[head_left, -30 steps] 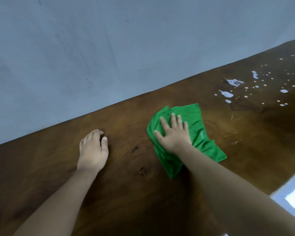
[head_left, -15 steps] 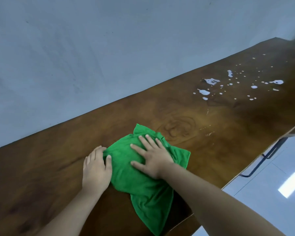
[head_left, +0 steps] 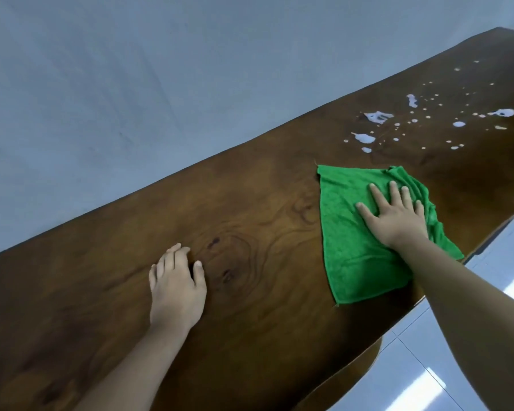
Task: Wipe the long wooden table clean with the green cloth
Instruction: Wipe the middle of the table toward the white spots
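Note:
The long dark wooden table (head_left: 250,221) runs from lower left to upper right. A green cloth (head_left: 350,226) lies spread flat on it, right of centre, reaching the table's near edge. My right hand (head_left: 395,215) presses flat on the cloth with fingers straight and spread. My left hand (head_left: 175,286) rests on bare wood to the left, fingers together and slightly bent, holding nothing. White splashes and drops (head_left: 377,117) dot the wood just beyond the cloth, toward the far right end.
A plain grey wall (head_left: 161,84) runs along the table's far edge. White floor tiles (head_left: 413,366) with a bright reflection show past the near edge at lower right.
My right hand has swept the cloth to the right, away from my left hand, and the cloth now lies flatter, close to the white splashes. The left hand stays on the wood.

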